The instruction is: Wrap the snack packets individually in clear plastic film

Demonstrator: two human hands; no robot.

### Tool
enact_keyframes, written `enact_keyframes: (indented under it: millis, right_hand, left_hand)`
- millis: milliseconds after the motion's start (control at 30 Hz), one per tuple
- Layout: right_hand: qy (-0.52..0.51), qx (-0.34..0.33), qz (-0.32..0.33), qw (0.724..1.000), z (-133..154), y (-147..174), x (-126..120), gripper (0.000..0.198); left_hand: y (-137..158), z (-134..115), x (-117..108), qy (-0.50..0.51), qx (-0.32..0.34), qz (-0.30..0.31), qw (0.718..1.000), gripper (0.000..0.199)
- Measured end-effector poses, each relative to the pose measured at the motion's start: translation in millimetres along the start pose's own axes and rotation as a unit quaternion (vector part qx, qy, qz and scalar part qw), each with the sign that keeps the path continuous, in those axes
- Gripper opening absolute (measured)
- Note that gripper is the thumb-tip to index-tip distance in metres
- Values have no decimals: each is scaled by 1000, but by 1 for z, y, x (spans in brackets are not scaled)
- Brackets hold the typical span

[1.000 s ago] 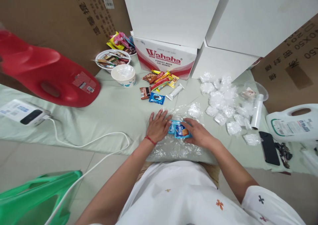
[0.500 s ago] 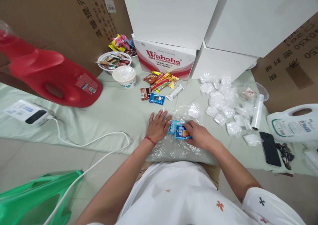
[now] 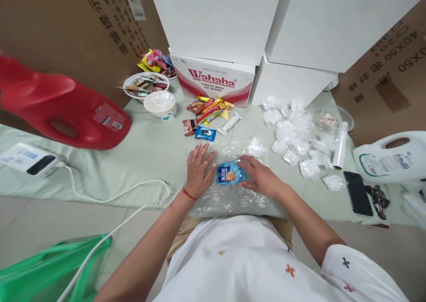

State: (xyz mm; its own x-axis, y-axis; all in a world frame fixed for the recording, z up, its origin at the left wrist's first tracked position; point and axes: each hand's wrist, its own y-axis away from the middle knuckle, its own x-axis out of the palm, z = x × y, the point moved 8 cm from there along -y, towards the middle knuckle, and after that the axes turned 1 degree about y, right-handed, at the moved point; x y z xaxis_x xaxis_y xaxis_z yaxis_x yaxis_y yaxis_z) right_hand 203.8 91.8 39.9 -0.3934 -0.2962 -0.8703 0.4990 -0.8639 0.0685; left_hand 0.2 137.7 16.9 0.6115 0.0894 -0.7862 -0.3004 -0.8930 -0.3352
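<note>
Blue packet (image 3: 229, 174) is laid flat on clear film (image 3: 233, 202), roughly midway between the hands; by its place there, film seems to be meant to lie under it on all sides. Left hand (image 3: 200, 171) is held palm down with fingers spread, nothing seen grasped; film is probably kept from sliding by it. Right hand (image 3: 261, 176) is set half open at the packet's right edge, thumb and fingers apart; packet is apparently steadied rather than gripped, though fingertip contact cannot be told. Loose snacks (image 3: 213, 111) are grouped just beyond the film, presumably for easy reach. Wrapped bundles (image 3: 288, 133) are clustered to the right, probably so that the working spot is left free. Film roll (image 3: 340, 146) is stood beside them, likely within right-hand reach.
</note>
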Motion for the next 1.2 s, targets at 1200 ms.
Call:
enact_keyframes:
  millis: [1200]
  right_hand:
    - [181, 148, -116, 965, -50, -44, -50, 31]
  left_hand:
    - [1, 42, -9, -41, -122, -69, 989, 27]
